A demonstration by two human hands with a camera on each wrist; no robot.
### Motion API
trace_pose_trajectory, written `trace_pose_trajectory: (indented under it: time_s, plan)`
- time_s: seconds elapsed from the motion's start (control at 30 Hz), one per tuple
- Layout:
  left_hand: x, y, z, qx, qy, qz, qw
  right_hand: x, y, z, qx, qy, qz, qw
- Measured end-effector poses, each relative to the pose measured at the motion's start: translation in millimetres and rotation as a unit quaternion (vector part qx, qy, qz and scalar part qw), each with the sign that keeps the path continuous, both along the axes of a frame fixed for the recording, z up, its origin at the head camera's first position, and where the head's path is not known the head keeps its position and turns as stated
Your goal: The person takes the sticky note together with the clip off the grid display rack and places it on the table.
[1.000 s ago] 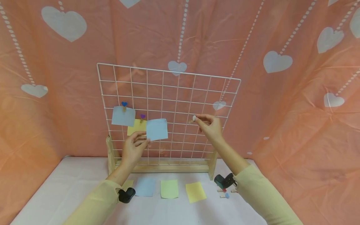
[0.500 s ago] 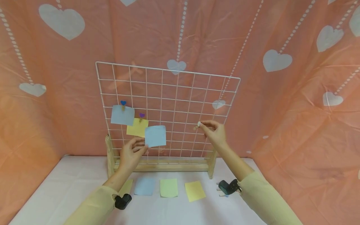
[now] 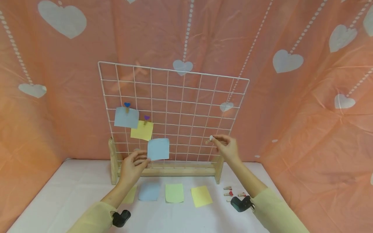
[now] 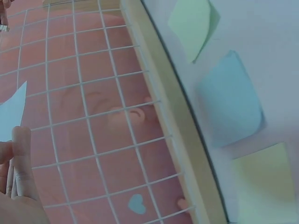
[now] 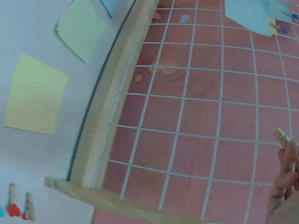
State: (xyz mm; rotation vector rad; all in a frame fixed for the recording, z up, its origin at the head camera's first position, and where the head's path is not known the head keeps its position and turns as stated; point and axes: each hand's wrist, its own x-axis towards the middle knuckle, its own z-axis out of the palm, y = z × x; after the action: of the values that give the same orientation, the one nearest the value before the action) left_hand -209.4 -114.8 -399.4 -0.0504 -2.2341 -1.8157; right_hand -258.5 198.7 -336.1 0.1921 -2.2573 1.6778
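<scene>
My left hand (image 3: 134, 166) pinches a blue sticky note (image 3: 158, 149) by its left edge, in front of the lower part of a white wire grid (image 3: 189, 111). Between thumb and fingertips my right hand (image 3: 228, 149) holds a small wooden clothespin (image 3: 209, 139) with a white top, near the grid's lower right. In the right wrist view the clothespin's wooden tip (image 5: 281, 136) points away from the fingers. On the grid's left hang a blue note (image 3: 126, 117) under a blue heart clothespin (image 3: 127, 105) and a yellow note (image 3: 141, 130) under a purple heart clothespin (image 3: 146, 118).
The grid stands in a wooden base (image 3: 175, 172) on a white table (image 3: 81, 181). Before it lie blue (image 3: 149, 191), green (image 3: 174, 193) and yellow notes (image 3: 201, 196), another yellow note (image 3: 129, 195) partly behind my left arm. Several heart clothespins (image 3: 228, 194) lie at right.
My left hand has lowered the blue note, shifting slightly left. My right hand has moved down and right with the white-topped clothespin, and the loose clothespins on the table show more.
</scene>
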Motion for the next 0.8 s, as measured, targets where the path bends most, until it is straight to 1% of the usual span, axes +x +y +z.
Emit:
trace_pose_trajectory:
  time_s: [0.1, 0.17, 0.27, 0.33, 0.5, 0.57, 0.8]
  plan:
    - [3.6, -2.1, -4.5, 0.009, 0.001, -0.004, 0.9999, 2.2, 4.7, -6.9, -0.002, -0.006, -0.006, 1.0]
    - [5.3, -3.9, -8.1, 0.008, 0.006, -0.004, 0.9999, 3.3, 8.0, -11.6, -0.002, -0.008, -0.008, 0.9999]
    - [7.8, -7.7, -13.6, -0.006, 0.01, -0.001, 0.9999, 5.5, 11.9, -17.6, 0.0, -0.01, -0.014, 0.9998]
    - [8.9, -10.4, -17.0, -0.017, 0.01, 0.001, 0.9998, 6.9, 14.1, -21.2, 0.0, -0.011, -0.011, 0.9999]
    - [12.9, -17.8, -22.8, -0.01, 0.0, -0.001, 0.9999, 10.9, 21.6, -31.5, 0.002, -0.018, -0.009, 0.9998]
    - [15.2, -21.9, -25.3, -0.004, -0.006, 0.002, 1.0, 12.9, 25.2, -37.0, 0.006, -0.023, -0.016, 0.9996]
    - [23.8, -38.0, -38.7, -0.015, -0.015, 0.02, 0.9996, 21.0, 38.8, -57.4, 0.041, -0.044, -0.043, 0.9972]
